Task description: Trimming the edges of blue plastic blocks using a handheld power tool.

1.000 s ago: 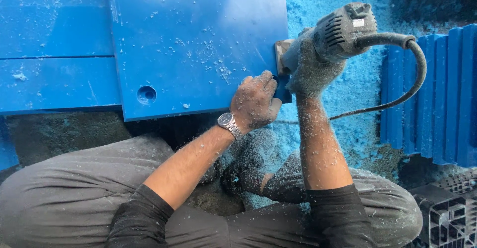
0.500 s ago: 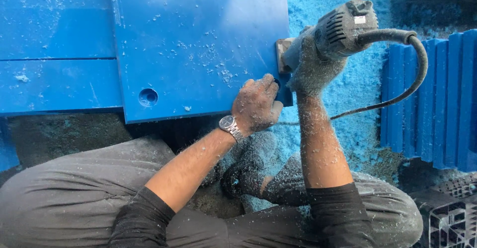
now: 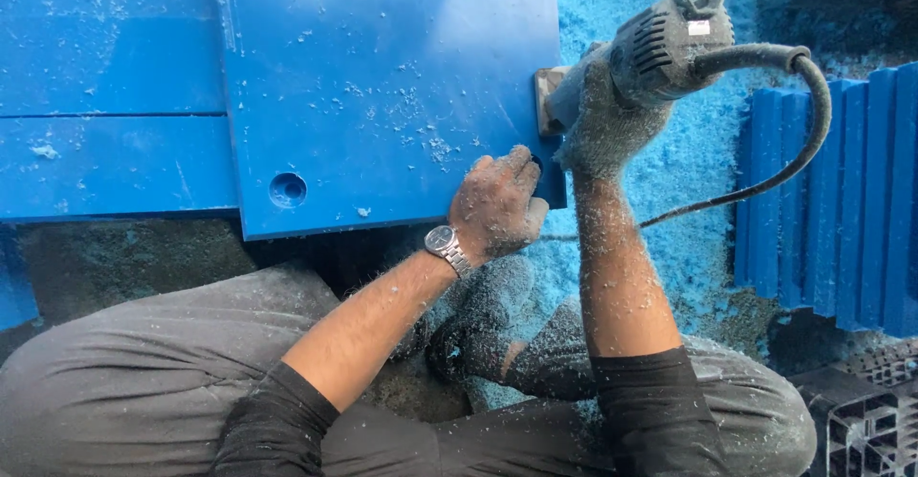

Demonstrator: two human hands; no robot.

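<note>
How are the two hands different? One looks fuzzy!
The right hand wears a grey knit glove, while the left hand is bare, with a silver wristwatch on its wrist. The right hand grips a grey power tool at the edge of the blue panel; the left hand presses down near the panel's corner and holds no tool. Both are dusted with pale shavings.

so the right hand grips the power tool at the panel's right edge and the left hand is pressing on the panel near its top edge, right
Not quite. The right hand does grip the power tool at the right edge of the blue panel, but the left hand presses near the panel's bottom right corner, not its top edge. The head view shows this.
</note>
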